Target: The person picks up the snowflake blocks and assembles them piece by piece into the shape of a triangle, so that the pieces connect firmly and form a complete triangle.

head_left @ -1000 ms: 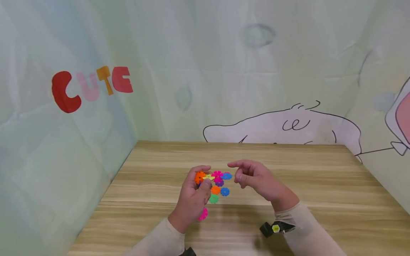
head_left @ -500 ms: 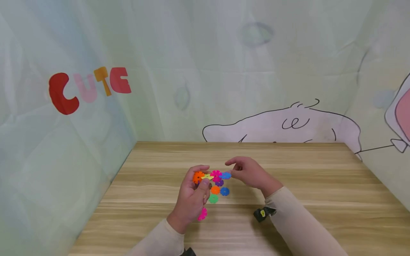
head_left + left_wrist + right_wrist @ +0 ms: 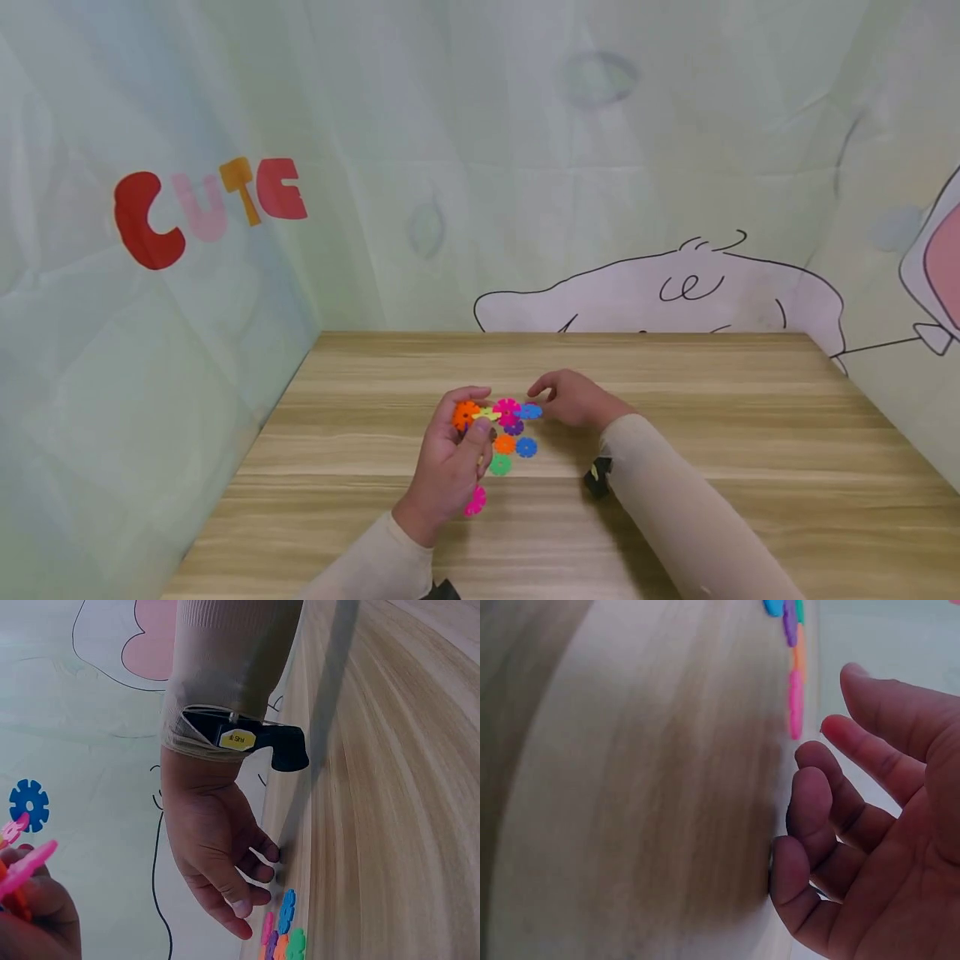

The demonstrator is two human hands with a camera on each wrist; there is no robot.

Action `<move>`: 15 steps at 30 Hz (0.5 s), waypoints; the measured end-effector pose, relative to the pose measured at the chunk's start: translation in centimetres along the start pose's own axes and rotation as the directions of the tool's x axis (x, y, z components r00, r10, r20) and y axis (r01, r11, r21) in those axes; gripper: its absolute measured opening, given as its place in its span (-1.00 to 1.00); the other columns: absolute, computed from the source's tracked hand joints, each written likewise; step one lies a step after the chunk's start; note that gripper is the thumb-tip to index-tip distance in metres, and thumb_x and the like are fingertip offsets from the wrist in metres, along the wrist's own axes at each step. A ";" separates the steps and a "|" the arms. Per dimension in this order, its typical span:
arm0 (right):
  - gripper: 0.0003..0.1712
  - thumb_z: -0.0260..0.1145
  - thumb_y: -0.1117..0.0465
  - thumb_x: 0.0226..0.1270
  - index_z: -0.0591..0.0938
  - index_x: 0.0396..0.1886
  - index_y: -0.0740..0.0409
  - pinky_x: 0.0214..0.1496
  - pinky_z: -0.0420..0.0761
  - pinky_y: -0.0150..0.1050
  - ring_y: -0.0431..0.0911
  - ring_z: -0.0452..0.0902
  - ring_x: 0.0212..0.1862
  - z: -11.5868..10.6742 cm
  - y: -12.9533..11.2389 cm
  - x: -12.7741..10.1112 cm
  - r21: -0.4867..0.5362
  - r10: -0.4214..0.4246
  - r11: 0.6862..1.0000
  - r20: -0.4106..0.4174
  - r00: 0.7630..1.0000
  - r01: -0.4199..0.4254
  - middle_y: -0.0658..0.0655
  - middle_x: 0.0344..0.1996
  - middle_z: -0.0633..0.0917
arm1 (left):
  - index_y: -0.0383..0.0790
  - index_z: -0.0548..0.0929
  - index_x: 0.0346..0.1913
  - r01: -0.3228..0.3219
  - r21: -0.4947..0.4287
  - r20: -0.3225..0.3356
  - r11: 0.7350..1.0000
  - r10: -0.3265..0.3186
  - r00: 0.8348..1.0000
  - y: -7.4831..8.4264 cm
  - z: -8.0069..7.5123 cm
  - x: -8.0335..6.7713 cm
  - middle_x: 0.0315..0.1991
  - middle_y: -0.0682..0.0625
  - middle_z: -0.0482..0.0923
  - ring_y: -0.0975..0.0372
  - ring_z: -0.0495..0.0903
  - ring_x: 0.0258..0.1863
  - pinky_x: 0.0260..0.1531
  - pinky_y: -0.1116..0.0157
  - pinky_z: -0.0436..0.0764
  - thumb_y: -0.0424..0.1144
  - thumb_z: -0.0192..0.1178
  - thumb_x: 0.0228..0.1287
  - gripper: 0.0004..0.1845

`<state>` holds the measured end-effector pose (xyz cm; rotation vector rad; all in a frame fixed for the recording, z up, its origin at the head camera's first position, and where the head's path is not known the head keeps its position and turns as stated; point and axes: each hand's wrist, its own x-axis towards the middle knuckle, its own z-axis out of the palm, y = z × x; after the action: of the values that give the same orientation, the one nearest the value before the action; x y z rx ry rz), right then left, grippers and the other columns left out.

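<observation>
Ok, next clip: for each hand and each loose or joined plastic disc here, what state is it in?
left hand: raised, fingers curled round the joined discs
joined discs: orange, yellow, pink and blue linked in a row, held off the table
right hand: low by the table, fingers loosely curled, holding nothing
loose discs: lying flat on the table, untouched
pink disc: lying flat near the left wrist
table: bare wood around the discs

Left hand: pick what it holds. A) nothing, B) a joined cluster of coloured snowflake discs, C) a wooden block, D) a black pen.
B: in the head view the left hand grips a joined cluster of coloured discs above the wooden table.
</observation>
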<state>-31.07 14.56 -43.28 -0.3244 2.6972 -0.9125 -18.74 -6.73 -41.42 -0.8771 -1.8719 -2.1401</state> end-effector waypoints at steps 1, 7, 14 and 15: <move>-0.68 0.43 0.10 0.19 0.68 -0.03 -0.11 -0.15 0.58 -0.20 -0.07 0.51 -0.21 0.1 0.1 0.2 -0.003 0.004 1.000 0.011 1.000 -0.004 0.00 -0.22 0.64 | -0.24 0.30 0.25 0.000 0.002 0.000 1.000 0.000 1.000 0.0 0.0 0.0 -0.59 -0.18 0.25 0.17 0.27 -0.75 -0.78 0.39 0.38 -0.38 -0.11 0.51 -0.68; -0.70 0.46 0.20 0.13 0.71 -0.12 -0.14 -0.08 0.55 -0.15 -0.06 0.49 -0.22 0.4 -0.1 0.7 -0.043 0.010 0.999 0.043 0.999 -0.008 -0.03 -0.29 0.64 | -0.22 0.29 0.26 0.009 0.016 0.002 1.000 -0.009 1.000 0.1 -0.1 0.0 -0.60 -0.20 0.25 0.15 0.27 -0.74 -0.78 0.40 0.38 -0.37 -0.12 0.52 -0.67; -0.77 0.47 0.27 0.07 0.65 -0.32 -0.13 -0.17 0.49 -0.18 -0.05 0.47 -0.32 0.6 -0.5 0.7 -0.120 0.013 0.993 0.044 0.999 -0.007 0.02 -0.48 0.61 | -0.22 0.29 0.26 0.007 0.013 0.003 1.000 -0.008 1.000 -0.1 -0.2 0.0 -0.58 -0.23 0.26 0.15 0.27 -0.74 -0.78 0.40 0.38 -0.37 -0.12 0.52 -0.68; -0.76 0.47 0.27 0.07 0.64 -0.32 -0.13 -0.18 0.49 -0.18 -0.05 0.47 -0.32 0.6 -0.5 0.6 -0.124 0.016 0.992 0.047 0.999 -0.010 0.02 -0.48 0.61 | -0.23 0.29 0.26 0.005 0.011 0.004 1.000 -0.005 1.000 -0.1 -0.2 0.0 -0.58 -0.24 0.26 0.15 0.27 -0.74 -0.78 0.40 0.38 -0.37 -0.12 0.52 -0.67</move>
<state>-31.40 13.66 -43.54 -0.3489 2.7139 -0.7251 -18.86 -6.90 -41.53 -0.8754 -1.8877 -2.1310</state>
